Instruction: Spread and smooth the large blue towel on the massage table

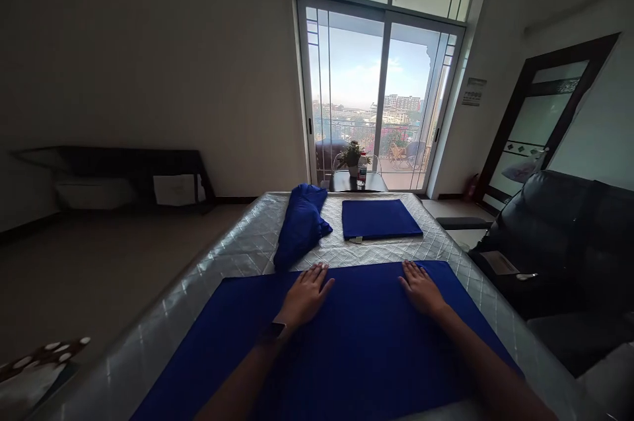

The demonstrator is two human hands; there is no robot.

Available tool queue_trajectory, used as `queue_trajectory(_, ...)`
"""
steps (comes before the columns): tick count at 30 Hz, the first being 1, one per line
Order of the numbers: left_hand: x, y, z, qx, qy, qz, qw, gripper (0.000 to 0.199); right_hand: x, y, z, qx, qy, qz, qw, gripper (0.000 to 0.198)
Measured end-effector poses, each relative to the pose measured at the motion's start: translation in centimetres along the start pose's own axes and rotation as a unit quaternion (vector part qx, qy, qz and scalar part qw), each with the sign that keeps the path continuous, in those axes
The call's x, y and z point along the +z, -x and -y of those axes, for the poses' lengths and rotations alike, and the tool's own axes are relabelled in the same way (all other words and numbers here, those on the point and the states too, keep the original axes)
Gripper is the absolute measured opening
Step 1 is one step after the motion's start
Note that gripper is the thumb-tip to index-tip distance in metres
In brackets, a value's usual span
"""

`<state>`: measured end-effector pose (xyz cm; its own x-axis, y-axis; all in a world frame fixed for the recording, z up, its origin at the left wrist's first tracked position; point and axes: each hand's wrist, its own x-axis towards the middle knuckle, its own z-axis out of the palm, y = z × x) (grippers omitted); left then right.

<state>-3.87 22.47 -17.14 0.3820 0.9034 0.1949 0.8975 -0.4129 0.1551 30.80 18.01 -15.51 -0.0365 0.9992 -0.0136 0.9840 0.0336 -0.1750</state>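
Head view: your left hand (307, 294) and right hand (420, 289) lie open, flat, gripping nothing, on the blue cloth (356, 348) near its far edge.

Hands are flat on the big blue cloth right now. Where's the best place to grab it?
Probably the far edge of the big blue cloth, at its two far corners. It lies flat on the mattress, and the left hand and right hand already rest palm-down by that edge, so pinch from above.

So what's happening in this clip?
A person presses both hands flat on a blue cloth spread over a quilted mattress: left hand and right hand near its far edge. Beyond lie a folded blue cloth and a bunched blue cloth.
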Motion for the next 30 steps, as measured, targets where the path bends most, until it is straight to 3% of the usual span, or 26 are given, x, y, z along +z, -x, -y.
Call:
queue_trajectory(4, 0.5, -0.2, 1.0, -0.007, -0.027, 0.012, 1.000, 0.069, -0.2, -0.1, -5.2, 0.054, 0.031, -0.012, 0.998, 0.072)
queue_trajectory(7, 0.8, -0.3, 1.0, -0.002, -0.037, 0.013, 0.999, 0.070, -0.3, -0.3, -7.3, 0.076, 0.042, -0.016, 0.996, 0.072)
queue_trajectory(15, 1.4, -0.4, 1.4, 0.018, -0.030, 0.002, 0.999, 0.065, -0.2, -0.4, -8.9, 0.088, 0.031, -0.027, 0.995, 0.070)
queue_trajectory(20, 0.4, 0.2, 1.8, 0.044, -0.042, 0.021, 0.998, 0.059, -0.3, -0.1, -9.2, 0.101, 0.024, -0.038, 0.994, 0.070)
queue_trajectory(23, -0.9, 1.6, 3.5, 0.048, -0.045, 0.035, 0.997, 0.057, -0.3, -0.1, -9.2, 0.098, 0.018, -0.044, 0.994, 0.070)
queue_trajectory(30, -3.3, 6.0, 11.2, -0.086, -0.045, 0.033, 0.995, 0.066, 0.4, -0.4, -9.6, 0.097, 0.030, -0.060, 0.993, 0.069)
